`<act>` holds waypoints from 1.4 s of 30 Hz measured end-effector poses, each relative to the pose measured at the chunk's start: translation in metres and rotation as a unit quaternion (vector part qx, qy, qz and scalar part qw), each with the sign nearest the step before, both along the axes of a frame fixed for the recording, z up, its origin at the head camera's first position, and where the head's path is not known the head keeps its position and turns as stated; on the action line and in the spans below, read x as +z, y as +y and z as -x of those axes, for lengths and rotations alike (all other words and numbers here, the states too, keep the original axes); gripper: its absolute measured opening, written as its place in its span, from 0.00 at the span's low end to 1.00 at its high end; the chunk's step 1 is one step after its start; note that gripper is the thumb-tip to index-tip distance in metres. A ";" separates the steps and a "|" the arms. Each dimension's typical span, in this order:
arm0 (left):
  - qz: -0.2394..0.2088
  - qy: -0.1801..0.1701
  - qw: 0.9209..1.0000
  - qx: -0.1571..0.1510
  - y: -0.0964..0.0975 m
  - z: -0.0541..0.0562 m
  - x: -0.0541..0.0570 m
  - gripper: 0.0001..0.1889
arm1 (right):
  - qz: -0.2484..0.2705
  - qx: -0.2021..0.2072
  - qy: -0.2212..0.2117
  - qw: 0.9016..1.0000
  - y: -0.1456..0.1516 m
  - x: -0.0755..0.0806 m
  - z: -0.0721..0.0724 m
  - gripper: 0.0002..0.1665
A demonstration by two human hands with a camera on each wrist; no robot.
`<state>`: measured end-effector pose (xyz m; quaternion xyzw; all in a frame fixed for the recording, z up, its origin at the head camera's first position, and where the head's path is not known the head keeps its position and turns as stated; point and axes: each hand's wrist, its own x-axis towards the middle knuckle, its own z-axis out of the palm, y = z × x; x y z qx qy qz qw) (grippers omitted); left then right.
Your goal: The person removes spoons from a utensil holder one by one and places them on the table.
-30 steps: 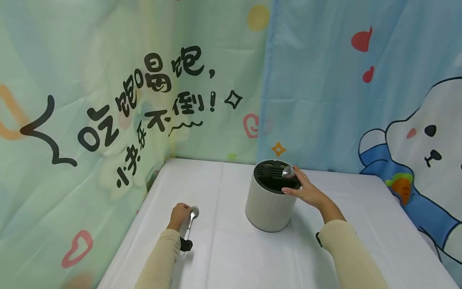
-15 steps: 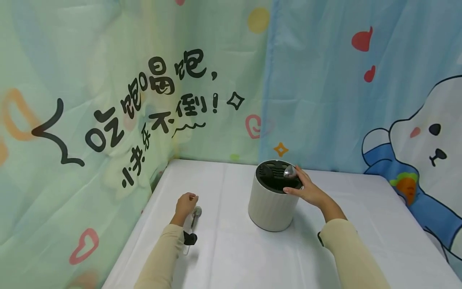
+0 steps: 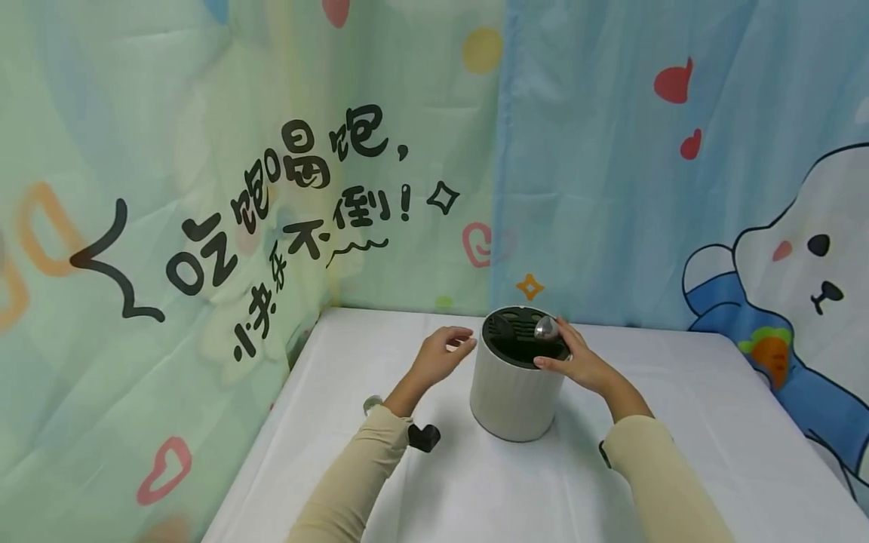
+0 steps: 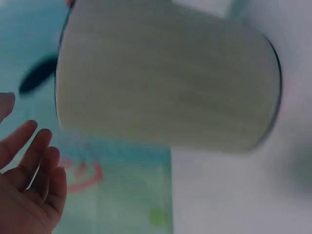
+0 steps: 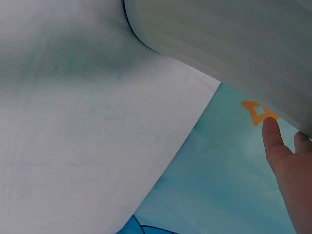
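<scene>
A white ribbed utensil holder (image 3: 516, 403) with a black slotted top stands upright on the table. Fingers and thumb of my right hand (image 3: 584, 369) spread along its right rim and hold it. Close to those fingers, a shiny rounded metal spoon head (image 3: 546, 328) pokes out of the top. A dark oval utensil head (image 4: 39, 74) also sticks out, seen in the left wrist view. My left hand (image 3: 440, 356), with loosely bent fingers and nothing in them, hovers just left of the rim. Behind the left forearm lies a metal spoon (image 3: 372, 404), mostly hidden.
A white cloth covers the table (image 3: 502, 498). Printed curtains (image 3: 407, 264) hang along its back and left edges. Each wrist carries a small black band, the left one with a dark block (image 3: 424, 437) attached.
My left hand has left the spoon lying on the table and moved right and away from me, up to the holder's left side. The right hand stays on the rim.
</scene>
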<state>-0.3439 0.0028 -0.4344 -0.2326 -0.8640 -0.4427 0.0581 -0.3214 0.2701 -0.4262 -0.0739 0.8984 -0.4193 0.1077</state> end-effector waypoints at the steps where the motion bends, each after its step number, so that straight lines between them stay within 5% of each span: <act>1: 0.006 0.004 1.000 -0.010 0.011 -0.002 0.004 0.17 | 0.001 -0.001 0.002 1.000 0.001 0.000 0.000 0.61; 4: 0.026 0.028 0.999 -0.011 0.040 -0.006 0.014 0.16 | 0.005 -0.003 0.010 1.000 0.004 0.001 -0.001 0.60; 7: 0.031 0.042 0.998 0.032 0.059 -0.010 0.017 0.18 | 0.010 -0.001 0.011 1.000 0.004 -0.001 -0.003 0.60; 11: 0.015 0.035 0.995 0.091 0.070 -0.012 0.015 0.21 | 0.015 0.003 0.011 1.000 0.003 -0.003 -0.003 0.60; 15: -0.027 0.027 0.993 0.116 0.071 -0.010 0.012 0.22 | 0.014 -0.001 0.011 1.000 0.002 -0.004 -0.004 0.60; 22: -0.076 0.015 0.989 0.123 0.071 -0.008 0.009 0.18 | 0.008 0.002 0.021 1.000 0.002 -0.001 -0.003 0.60; 32: -0.079 0.004 0.990 0.115 0.067 -0.009 0.007 0.15 | 0.012 0.001 0.018 1.000 -0.001 -0.004 -0.004 0.60; 42: -0.065 0.034 0.993 0.097 0.054 -0.005 0.025 0.15 | 0.008 0.002 0.012 1.000 0.000 -0.001 -0.003 0.59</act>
